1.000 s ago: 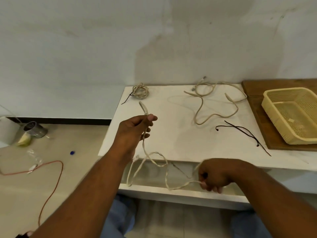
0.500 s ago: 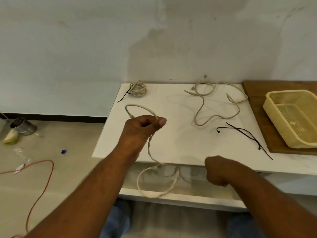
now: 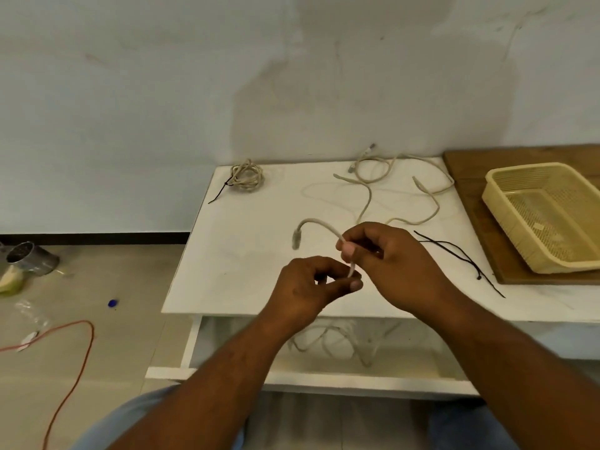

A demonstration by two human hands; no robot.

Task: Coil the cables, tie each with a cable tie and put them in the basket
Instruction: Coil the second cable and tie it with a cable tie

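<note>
Between your hands, above the bench (image 3: pixel 246 287), the beige cable (image 3: pixel 319 223) is just starting to be coiled: right hand (image 3: pixel 394 266) and left hand (image 3: pixel 311 292) both pinch it. Next, gather the slack hanging below into even loops.

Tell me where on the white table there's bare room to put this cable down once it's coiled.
The white table is bare at its left front, between the tied coil and the left hand. The middle strip beside that coil is also free. Right of centre is crowded: loose cables, black cable ties, then the wooden board.
</note>
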